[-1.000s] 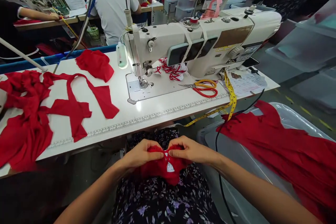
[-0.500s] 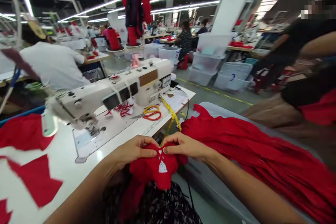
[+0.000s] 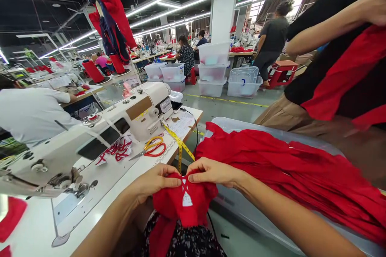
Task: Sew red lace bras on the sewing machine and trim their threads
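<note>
A red fabric piece [image 3: 189, 219] with small white-looking triangular openings hangs from both hands above my lap. My left hand [image 3: 158, 180] pinches its upper edge left of the openings, thumb on top. On the other side, close by, my right hand [image 3: 211, 172] pinches the same edge between thumb and fingers. Just beyond the hands, a yellow measuring tape [image 3: 179, 142] droops over the table edge. To the left of it lie scissors [image 3: 155, 147] with orange and yellow handles, beside a white sewing machine [image 3: 132, 108].
On the right, a clear plastic bin [image 3: 238, 200] is heaped with red fabric [image 3: 280, 164]. Close behind it stands a person [image 3: 325, 40] with red cloth over an arm. Red scraps [image 3: 12, 217] lie on the white sewing table [image 3: 36, 225]. Stacked plastic boxes [image 3: 212, 70] stand farther back.
The view has swung right, so the machine and table sit farther left. Both hands still grip the red fabric in nearly the same position. Another standing person shows clearly at the back right.
</note>
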Demonstrator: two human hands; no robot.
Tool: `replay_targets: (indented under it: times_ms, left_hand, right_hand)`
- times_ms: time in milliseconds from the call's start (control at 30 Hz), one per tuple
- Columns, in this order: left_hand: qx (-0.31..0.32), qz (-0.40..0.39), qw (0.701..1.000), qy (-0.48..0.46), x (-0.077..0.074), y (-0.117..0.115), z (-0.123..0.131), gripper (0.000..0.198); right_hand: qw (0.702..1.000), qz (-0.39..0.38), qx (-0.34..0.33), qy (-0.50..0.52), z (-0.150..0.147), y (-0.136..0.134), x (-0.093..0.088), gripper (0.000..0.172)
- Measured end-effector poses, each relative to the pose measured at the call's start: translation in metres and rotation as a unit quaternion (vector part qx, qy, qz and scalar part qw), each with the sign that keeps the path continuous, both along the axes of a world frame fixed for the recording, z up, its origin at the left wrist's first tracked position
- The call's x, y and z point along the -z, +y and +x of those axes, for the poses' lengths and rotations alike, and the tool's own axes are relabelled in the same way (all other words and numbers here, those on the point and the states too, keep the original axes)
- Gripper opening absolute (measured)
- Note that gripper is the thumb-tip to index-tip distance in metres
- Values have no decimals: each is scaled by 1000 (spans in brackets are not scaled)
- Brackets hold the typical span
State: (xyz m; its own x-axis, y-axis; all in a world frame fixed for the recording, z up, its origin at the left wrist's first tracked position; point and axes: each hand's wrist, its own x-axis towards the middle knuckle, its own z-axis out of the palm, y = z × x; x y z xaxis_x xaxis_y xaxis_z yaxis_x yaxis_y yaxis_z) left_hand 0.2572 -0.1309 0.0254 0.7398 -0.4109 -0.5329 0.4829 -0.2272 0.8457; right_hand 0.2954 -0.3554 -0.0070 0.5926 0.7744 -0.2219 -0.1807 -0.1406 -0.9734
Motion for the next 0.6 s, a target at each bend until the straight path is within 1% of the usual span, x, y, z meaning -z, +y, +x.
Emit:
replay_targets:
  times_ms: [100, 300, 600]
  left_hand:
    - [-7, -4, 1000, 9, 3, 0, 2, 34]
    - [0, -6, 1000, 5, 4, 3, 1, 33]
    - [8, -1, 1000, -11, 5, 9, 0, 35]
  right_hand:
    - [1000, -7, -2, -5, 0, 1, 1, 41]
    - [1000, -5, 7, -17, -1, 7, -3, 25]
    - [1000, -18, 7, -5, 0, 14, -2, 28]
